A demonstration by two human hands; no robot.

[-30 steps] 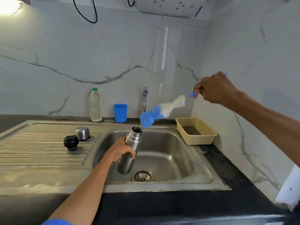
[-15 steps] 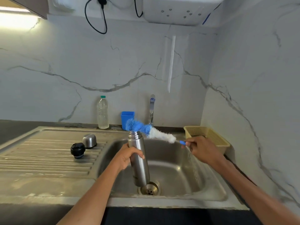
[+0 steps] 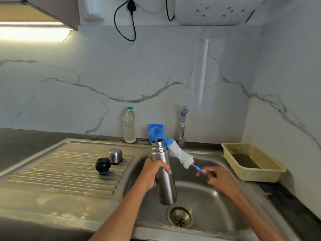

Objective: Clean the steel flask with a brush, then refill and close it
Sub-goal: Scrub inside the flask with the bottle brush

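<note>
My left hand (image 3: 152, 173) grips the open steel flask (image 3: 164, 174) around its middle and holds it nearly upright over the sink basin (image 3: 205, 197). My right hand (image 3: 217, 180) pinches the blue handle of the bottle brush (image 3: 177, 152). The brush slants up to the left, and its blue bristle tip lies just behind the flask's mouth, outside it. On the draining board (image 3: 60, 171) sit the black stopper (image 3: 102, 165) and the steel cap (image 3: 115, 155).
A clear water bottle (image 3: 129, 126) and a blue cup (image 3: 155, 127) stand by the wall behind the sink. The tap (image 3: 183, 126) rises behind the basin. A beige plastic basket (image 3: 251, 162) sits right of the sink. The drain (image 3: 180, 217) lies below the flask.
My right hand dropped from high on the right to the sink, swinging the brush tip over to the flask's mouth. My left hand stood the flask more upright.
</note>
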